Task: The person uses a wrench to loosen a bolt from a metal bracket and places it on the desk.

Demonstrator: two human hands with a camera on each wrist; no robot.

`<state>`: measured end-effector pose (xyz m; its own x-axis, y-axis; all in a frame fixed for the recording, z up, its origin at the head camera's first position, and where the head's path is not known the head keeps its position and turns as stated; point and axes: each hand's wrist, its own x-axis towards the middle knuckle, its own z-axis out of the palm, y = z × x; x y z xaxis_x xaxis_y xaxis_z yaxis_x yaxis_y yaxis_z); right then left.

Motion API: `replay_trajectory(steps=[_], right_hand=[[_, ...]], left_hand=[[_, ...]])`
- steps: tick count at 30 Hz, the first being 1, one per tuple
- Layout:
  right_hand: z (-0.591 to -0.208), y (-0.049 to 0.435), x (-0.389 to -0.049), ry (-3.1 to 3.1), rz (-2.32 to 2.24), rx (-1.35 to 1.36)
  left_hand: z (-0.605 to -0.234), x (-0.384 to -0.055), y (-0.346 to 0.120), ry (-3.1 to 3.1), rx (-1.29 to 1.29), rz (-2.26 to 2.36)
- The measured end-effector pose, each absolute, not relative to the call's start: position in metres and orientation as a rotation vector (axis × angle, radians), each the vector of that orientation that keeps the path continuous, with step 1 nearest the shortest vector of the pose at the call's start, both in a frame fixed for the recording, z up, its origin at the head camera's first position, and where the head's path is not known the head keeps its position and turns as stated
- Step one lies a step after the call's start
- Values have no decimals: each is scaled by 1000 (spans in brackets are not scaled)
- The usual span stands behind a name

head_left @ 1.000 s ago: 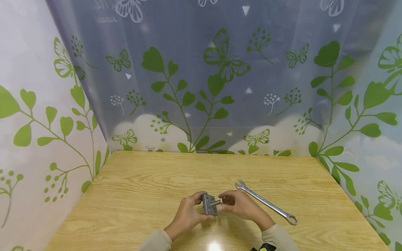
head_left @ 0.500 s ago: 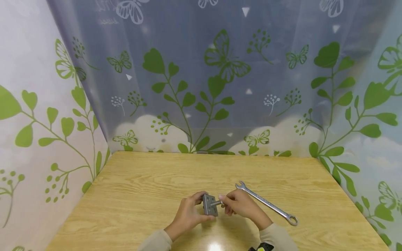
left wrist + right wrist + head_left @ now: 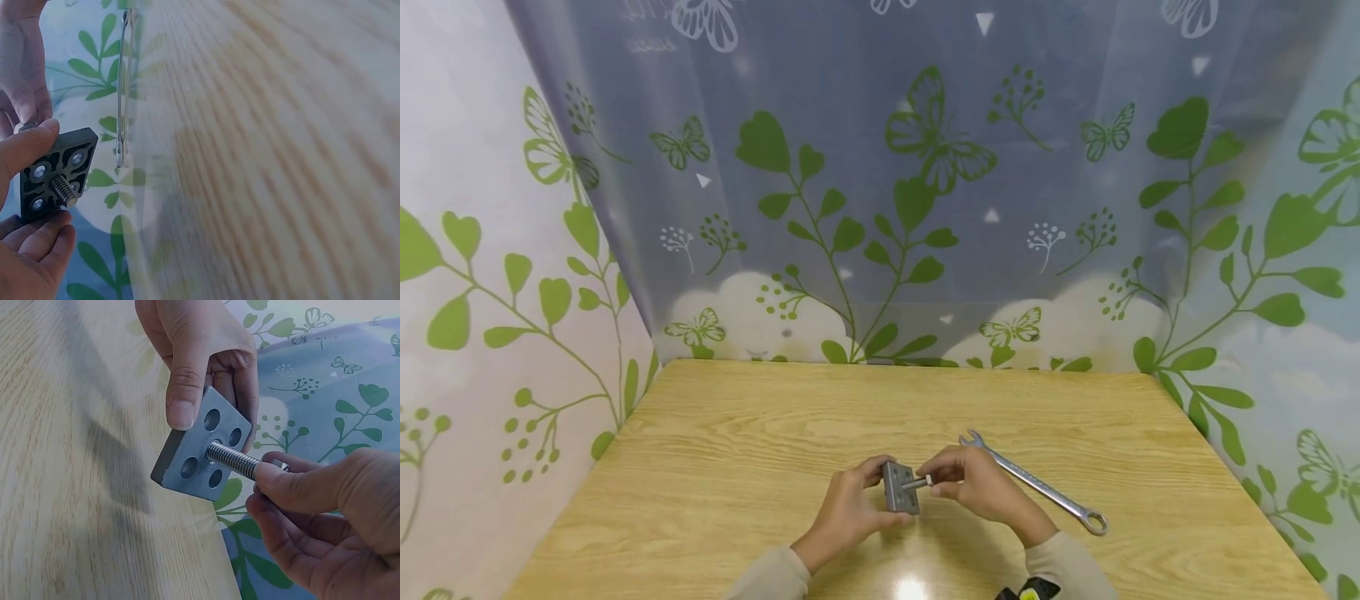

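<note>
My left hand grips a grey square plate by opposite edges, thumb on one side and fingers on the other. The plate has several round holes near its corners. A threaded bolt runs through its middle, and its tip sticks out on the ribbed back face in the left wrist view. With thumb and index finger, my right hand pinches the bolt at its head end. In the right wrist view the bolt's head is partly hidden behind those fingers. The plate is held tilted above the table.
A combination wrench lies slantwise on the wooden table, just right of my right hand. Printed curtains with leaves and butterflies enclose the table's back and sides. A dark watch-like band shows at my right wrist.
My right thumb and fingers have shifted round the bolt's head, changing their pinch between frames. My left hand and the plate keep nearly the same place; the wrench has stayed put.
</note>
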<state>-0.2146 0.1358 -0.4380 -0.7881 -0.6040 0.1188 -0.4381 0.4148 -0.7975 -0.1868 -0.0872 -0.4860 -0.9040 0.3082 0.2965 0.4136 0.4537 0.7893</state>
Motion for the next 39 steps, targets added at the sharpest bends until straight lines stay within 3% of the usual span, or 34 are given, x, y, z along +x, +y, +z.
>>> replay_trajectory(steps=[19, 30, 39], right_hand=[[-447, 130, -214, 2448, -1322, -696], [-443, 132, -215, 2576, -1250, -934], [-439, 134, -216, 2507, -1307, -956]], left_hand=[[-487, -187, -89, -2592, -630, -1460], [-487, -188, -89, -2584, -637, -1443], [-486, -188, -88, -2585, -624, -1462]])
